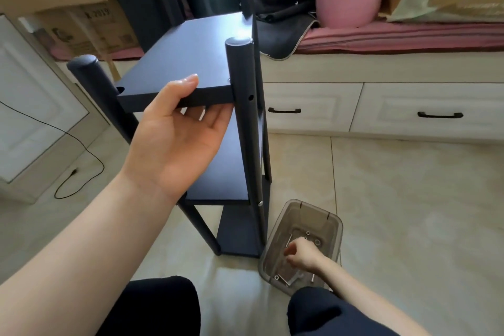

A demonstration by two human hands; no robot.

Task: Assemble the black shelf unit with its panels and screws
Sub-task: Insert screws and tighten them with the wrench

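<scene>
1. While held up by the left hand [180, 128], thumb above and fingers [215, 120] below, top panel [188, 63] unfastened against the near post [240, 106], judging by its empty hole.
2. Right hand [298, 256] down in the grey tub [331, 229] beside the shelf unit [231, 161]; fingers curled among screws [286, 279], catch impossible to tell.
3. Risk: grip slackened during rummaging, panel dropped or tilted, holes misaligned.
</scene>
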